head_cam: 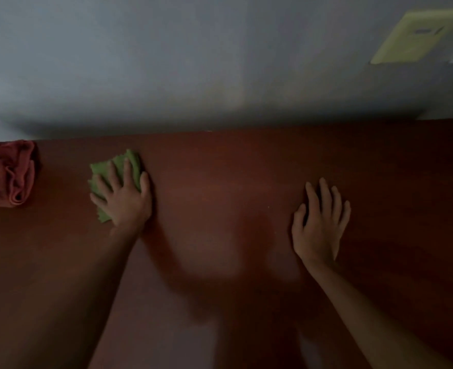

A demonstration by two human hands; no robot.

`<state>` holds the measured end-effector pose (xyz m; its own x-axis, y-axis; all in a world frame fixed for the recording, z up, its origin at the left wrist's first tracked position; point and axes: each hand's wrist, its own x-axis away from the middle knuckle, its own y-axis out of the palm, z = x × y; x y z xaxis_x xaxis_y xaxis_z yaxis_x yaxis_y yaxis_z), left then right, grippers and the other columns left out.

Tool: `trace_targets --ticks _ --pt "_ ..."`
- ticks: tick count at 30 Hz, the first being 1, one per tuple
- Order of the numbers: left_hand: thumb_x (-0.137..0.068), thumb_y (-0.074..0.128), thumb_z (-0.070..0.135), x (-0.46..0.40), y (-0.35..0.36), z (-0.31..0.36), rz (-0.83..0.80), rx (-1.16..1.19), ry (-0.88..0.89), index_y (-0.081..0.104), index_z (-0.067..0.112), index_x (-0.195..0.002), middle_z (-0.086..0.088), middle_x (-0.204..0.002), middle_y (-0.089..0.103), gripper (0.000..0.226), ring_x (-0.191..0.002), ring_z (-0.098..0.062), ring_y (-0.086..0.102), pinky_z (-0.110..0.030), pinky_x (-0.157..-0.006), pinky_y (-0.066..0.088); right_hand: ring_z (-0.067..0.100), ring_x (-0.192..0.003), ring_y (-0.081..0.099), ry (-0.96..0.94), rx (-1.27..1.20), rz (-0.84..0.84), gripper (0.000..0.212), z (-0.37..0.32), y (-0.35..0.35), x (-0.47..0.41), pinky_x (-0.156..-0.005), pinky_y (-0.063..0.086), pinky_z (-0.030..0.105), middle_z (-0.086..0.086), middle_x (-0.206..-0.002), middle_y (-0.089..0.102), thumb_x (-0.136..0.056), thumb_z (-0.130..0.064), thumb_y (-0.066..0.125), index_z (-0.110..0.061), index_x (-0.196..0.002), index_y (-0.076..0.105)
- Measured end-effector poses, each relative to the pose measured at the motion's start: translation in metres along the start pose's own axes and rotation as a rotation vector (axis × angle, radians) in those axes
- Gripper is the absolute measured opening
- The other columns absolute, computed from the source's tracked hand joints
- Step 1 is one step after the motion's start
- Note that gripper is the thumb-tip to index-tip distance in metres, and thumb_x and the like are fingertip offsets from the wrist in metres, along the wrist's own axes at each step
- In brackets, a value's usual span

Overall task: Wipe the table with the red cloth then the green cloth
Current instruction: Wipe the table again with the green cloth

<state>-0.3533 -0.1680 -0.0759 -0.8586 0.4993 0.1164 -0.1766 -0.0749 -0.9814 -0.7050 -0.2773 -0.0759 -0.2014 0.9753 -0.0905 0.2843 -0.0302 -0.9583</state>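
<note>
A dark reddish-brown table [220, 169] fills the lower part of the view. My left hand [125, 195] lies flat on a crumpled green cloth [101, 170] at the table's left centre, fingers spread and pressing it down onto the surface. My right hand [320, 219] rests flat on the bare table to the right, fingers apart, holding nothing. A red cloth [5, 173] lies bunched at the far left edge of the table, well clear of both hands.
A grey wall [193, 62] stands right behind the table's far edge. A pale yellow-green plate [417, 35] is fixed on the wall at the upper right. The light is dim and the view is blurred.
</note>
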Motion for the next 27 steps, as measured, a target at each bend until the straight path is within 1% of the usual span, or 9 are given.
trace_targets --ticks 2,6,8,10,14,17,20,24,27 --pt "-0.098 0.032 0.054 0.026 0.011 0.040 -0.008 0.004 0.060 0.030 0.033 -0.153 -0.004 -0.163 0.017 0.059 -0.150 -0.037 0.008 -0.065 -0.116 0.003 0.026 -0.144 0.031 0.004 -0.102 0.041 0.047 0.001 0.000 0.000 -0.121 0.012 0.049 0.005 -0.154 0.039 -0.095 -0.027 0.036 -0.018 -0.140 0.048" --pt "-0.090 0.033 0.057 0.122 0.038 0.132 -0.015 -0.026 0.444 0.044 0.032 -0.146 -0.009 -0.154 0.039 0.062 -0.144 -0.044 0.026 -0.069 -0.112 0.009 0.010 -0.142 0.030 0.030 -0.574 0.132 0.046 0.013 -0.011 0.003 -0.120 0.015 0.031 0.005 -0.152 0.040 -0.093 -0.008 0.042 -0.010 -0.138 0.049" --pt "-0.091 0.038 0.056 0.181 0.050 0.174 -0.036 -0.019 0.587 0.044 0.031 -0.146 -0.010 -0.154 0.040 0.060 -0.143 -0.044 0.027 -0.070 -0.112 0.011 0.013 -0.141 0.032 0.038 -0.661 0.148 0.048 0.041 -0.021 0.002 -0.118 0.021 0.029 0.008 -0.151 0.040 -0.090 -0.004 0.043 -0.007 -0.137 0.050" --pt "-0.092 0.039 0.055 0.237 0.061 0.214 -0.077 -0.010 0.656 0.041 0.030 -0.147 -0.011 -0.157 0.033 0.061 -0.146 -0.045 0.019 -0.071 -0.112 0.011 0.022 -0.140 0.034 0.079 -0.578 0.175 0.049 0.083 -0.029 0.000 -0.118 0.026 0.037 0.010 -0.151 0.040 -0.089 -0.007 0.043 -0.008 -0.137 0.050" --pt "-0.091 0.039 0.054 0.324 0.075 0.279 -0.183 -0.035 0.832 0.029 0.029 -0.152 -0.010 -0.159 0.000 0.067 -0.144 -0.045 -0.009 -0.072 -0.113 0.000 0.027 -0.144 0.027 0.171 -0.374 0.104 0.052 0.167 -0.052 -0.002 -0.118 0.023 0.048 0.009 -0.156 0.032 -0.090 -0.013 0.041 -0.013 -0.142 0.043" --pt "-0.091 0.041 0.056 0.339 0.079 0.296 -0.189 -0.011 0.926 0.031 0.031 -0.151 -0.008 -0.162 0.009 0.066 -0.147 -0.040 -0.003 -0.068 -0.115 -0.001 0.026 -0.145 0.024 0.178 -0.272 0.060 0.052 0.217 -0.070 -0.001 -0.119 0.021 0.044 0.006 -0.158 0.028 -0.092 -0.018 0.037 -0.015 -0.143 0.040" --pt "-0.086 0.044 0.062 0.301 0.075 0.280 -0.134 0.010 0.804 0.040 0.035 -0.147 -0.008 -0.158 0.033 0.067 -0.147 -0.041 0.017 -0.068 -0.115 0.005 0.025 -0.146 0.021 0.235 -0.280 0.014 0.049 0.255 -0.085 -0.001 -0.119 0.020 0.045 0.002 -0.160 0.024 -0.097 -0.019 0.035 -0.019 -0.146 0.036" --pt "-0.085 0.024 0.074 0.216 0.049 0.216 -0.166 -0.094 0.493 0.025 0.042 -0.151 -0.004 -0.162 0.021 0.073 -0.149 -0.038 0.013 -0.066 -0.114 0.007 0.026 -0.141 0.034 0.431 -0.423 -0.092 0.047 0.273 -0.097 -0.004 -0.114 0.030 0.047 0.001 -0.156 0.034 -0.102 -0.023 0.036 -0.030 -0.149 0.031" --pt "-0.086 0.019 0.069 0.180 0.033 0.160 -0.128 -0.088 0.318 0.027 0.038 -0.152 -0.005 -0.163 0.020 0.073 -0.149 -0.038 0.014 -0.064 -0.115 0.012 0.031 -0.130 0.048 0.496 -0.487 -0.094 0.045 0.275 -0.097 -0.007 -0.106 0.038 0.047 0.006 -0.147 0.047 -0.103 -0.033 0.033 -0.031 -0.148 0.034"
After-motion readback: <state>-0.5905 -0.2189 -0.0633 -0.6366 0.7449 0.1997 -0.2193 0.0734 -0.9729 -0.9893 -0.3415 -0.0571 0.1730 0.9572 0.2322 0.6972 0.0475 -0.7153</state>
